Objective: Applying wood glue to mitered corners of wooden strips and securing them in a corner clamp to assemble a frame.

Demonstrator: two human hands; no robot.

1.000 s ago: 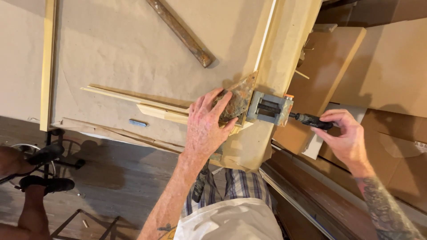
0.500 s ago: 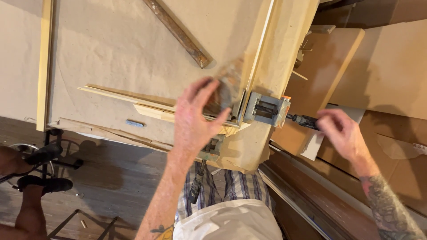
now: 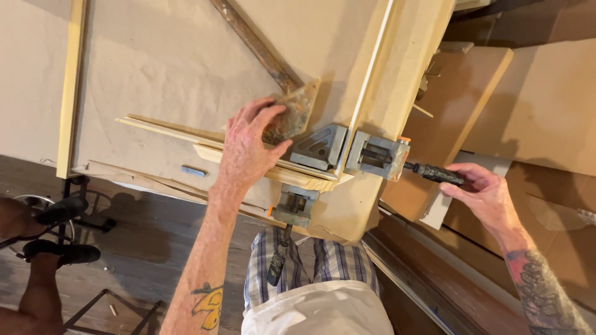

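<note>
A grey metal corner clamp (image 3: 323,149) grips two light wooden strips (image 3: 366,74) at a corner of the paper-covered worktable (image 3: 155,62). My left hand (image 3: 248,149) rests on the strips beside the clamp, its fingers on a crumpled stained clear plastic piece (image 3: 292,115). My right hand (image 3: 484,192) pinches the black screw handle (image 3: 437,174) that sticks out of the clamp to the right. A second black handle (image 3: 277,260) hangs from the clamp's lower screw over my plaid shorts.
A dark wooden bar (image 3: 254,43) lies diagonally on the table. A thin wood strip (image 3: 69,87) runs along the left edge. Cardboard and board pieces (image 3: 546,93) stand at the right. Another person's sandalled feet (image 3: 56,229) are at the lower left.
My left hand has lifted off the clamp and slid up-left onto the plastic piece, so the clamp now shows. My right hand stays on the screw handle.
</note>
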